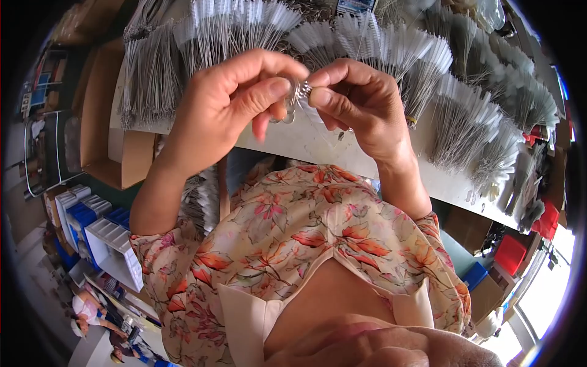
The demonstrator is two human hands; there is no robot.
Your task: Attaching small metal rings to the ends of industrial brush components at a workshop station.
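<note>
metal wire loops (pixel 299 95) sit between your hands, above the near edge of the bench (pixel 330 150); your right hand (pixel 373 113) pinches them, grip narrow; whether your left hand (pixel 214 110), curled beside them, holds any is unclear; blur hides their long axis.

No text, labels or numbers readable (too small or blurred).

I'm seeing a bare strip running along the near edge of the counter (pixel 318 144); wire brush bundles (pixel 235 27) are crowding farther in, blocking passage.
</note>
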